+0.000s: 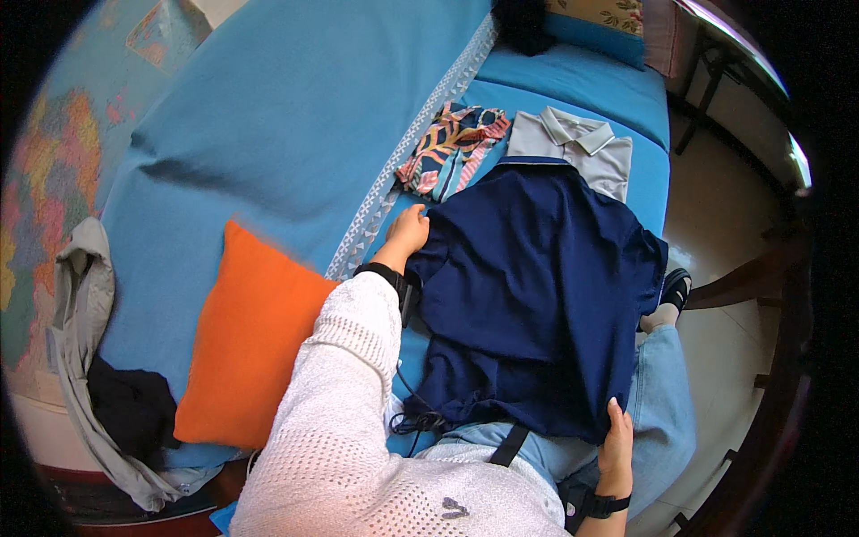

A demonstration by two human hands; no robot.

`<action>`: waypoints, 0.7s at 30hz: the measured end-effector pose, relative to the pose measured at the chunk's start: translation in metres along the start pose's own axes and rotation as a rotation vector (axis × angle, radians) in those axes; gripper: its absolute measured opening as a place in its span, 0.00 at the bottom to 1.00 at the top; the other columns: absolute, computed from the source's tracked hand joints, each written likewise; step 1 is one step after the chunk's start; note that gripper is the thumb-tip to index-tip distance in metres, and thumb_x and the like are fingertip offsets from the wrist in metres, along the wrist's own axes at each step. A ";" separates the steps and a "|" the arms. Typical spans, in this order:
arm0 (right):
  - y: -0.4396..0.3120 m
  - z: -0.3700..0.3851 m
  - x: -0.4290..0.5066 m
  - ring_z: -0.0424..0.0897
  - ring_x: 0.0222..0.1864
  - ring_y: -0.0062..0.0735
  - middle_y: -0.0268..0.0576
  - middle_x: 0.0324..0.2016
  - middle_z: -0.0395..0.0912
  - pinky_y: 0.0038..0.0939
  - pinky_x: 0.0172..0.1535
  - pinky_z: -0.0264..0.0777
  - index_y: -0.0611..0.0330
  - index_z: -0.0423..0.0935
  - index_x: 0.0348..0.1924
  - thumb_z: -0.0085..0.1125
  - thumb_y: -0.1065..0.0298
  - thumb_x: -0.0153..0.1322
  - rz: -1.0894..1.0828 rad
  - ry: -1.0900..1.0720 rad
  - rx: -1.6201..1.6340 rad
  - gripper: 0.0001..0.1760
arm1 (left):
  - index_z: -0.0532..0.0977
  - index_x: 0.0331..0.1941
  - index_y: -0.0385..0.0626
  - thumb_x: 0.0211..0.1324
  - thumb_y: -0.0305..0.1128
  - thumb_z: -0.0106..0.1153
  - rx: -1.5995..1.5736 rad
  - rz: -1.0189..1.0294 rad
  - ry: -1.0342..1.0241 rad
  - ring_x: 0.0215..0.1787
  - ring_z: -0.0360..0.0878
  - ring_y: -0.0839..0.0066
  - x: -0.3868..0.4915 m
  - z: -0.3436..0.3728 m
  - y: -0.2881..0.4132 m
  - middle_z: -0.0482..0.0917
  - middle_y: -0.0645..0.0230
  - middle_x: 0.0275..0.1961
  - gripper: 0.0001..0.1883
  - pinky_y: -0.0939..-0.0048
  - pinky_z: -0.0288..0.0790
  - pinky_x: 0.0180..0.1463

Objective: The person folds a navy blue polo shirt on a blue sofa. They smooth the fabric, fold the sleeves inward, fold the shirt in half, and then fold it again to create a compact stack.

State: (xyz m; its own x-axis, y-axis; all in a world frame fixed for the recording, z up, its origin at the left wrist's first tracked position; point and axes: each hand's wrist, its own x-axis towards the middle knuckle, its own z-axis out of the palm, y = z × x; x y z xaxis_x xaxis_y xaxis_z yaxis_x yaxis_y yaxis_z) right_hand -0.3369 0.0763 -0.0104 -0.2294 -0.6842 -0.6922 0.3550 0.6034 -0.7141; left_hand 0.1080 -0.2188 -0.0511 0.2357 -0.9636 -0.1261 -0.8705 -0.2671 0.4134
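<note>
A navy blue shirt (530, 288) lies spread over the blue sofa seat and my lap, its collar away from me. My left hand (409, 229) grips it by the sleeve at the left edge. Down at the near right corner, my right hand (616, 436) holds the hem between thumb and fingers. Beyond the shirt, partly under its collar, rests a folded light grey polo shirt (577, 144). To the left of the polo is a folded garment with a colourful leaf print (456, 148).
An orange cushion (251, 342) leans on the blue sofa back (268, 134). A grey garment (84, 302) and a black cloth (131, 403) hang at the far left. A thin black cable (419, 421) lies by my lap. Dark wooden furniture (745, 275) stands on the right.
</note>
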 end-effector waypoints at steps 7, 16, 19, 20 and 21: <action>0.003 0.013 0.001 0.72 0.47 0.25 0.36 0.47 0.76 0.26 0.54 0.63 0.66 0.73 0.54 0.54 0.56 0.74 -0.028 -0.024 -0.026 0.23 | 0.68 0.60 0.43 0.58 0.47 0.55 0.027 -0.173 -0.075 0.66 0.64 0.51 0.032 0.050 -0.019 0.66 0.52 0.66 0.29 0.57 0.58 0.69; -0.002 0.026 0.012 0.74 0.44 0.25 0.35 0.43 0.77 0.26 0.51 0.66 0.65 0.74 0.50 0.57 0.55 0.72 0.021 -0.122 -0.028 0.22 | 0.72 0.46 0.48 0.53 0.47 0.64 0.163 0.159 0.139 0.47 0.78 0.55 0.029 -0.027 -0.006 0.79 0.57 0.43 0.21 0.56 0.71 0.47; -0.002 0.028 0.012 0.73 0.42 0.23 0.33 0.41 0.76 0.25 0.49 0.65 0.64 0.74 0.48 0.58 0.54 0.72 0.015 -0.113 -0.136 0.21 | 0.67 0.59 0.50 0.55 0.47 0.61 0.243 0.081 0.176 0.60 0.70 0.55 0.016 -0.037 -0.014 0.71 0.57 0.57 0.30 0.56 0.66 0.59; -0.001 0.028 0.012 0.72 0.41 0.23 0.32 0.40 0.76 0.24 0.49 0.65 0.64 0.74 0.48 0.57 0.54 0.72 0.003 -0.110 -0.130 0.21 | 0.66 0.61 0.51 0.55 0.47 0.60 0.217 0.006 0.197 0.62 0.68 0.55 0.008 -0.034 -0.016 0.70 0.57 0.59 0.30 0.55 0.64 0.62; -0.001 0.029 0.012 0.72 0.41 0.22 0.32 0.40 0.75 0.24 0.48 0.64 0.64 0.74 0.48 0.57 0.53 0.72 -0.011 -0.106 -0.123 0.21 | 0.65 0.62 0.51 0.56 0.47 0.59 0.187 -0.080 0.201 0.63 0.66 0.55 -0.002 -0.030 -0.017 0.68 0.57 0.61 0.31 0.54 0.62 0.64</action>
State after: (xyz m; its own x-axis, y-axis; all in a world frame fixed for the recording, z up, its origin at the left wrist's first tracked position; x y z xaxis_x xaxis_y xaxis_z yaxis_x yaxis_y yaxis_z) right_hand -0.3139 0.0560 -0.0146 -0.1335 -0.7264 -0.6742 0.2377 0.6370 -0.7333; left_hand 0.1351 -0.2131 -0.0311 0.3714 -0.9277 0.0370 -0.9059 -0.3533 0.2336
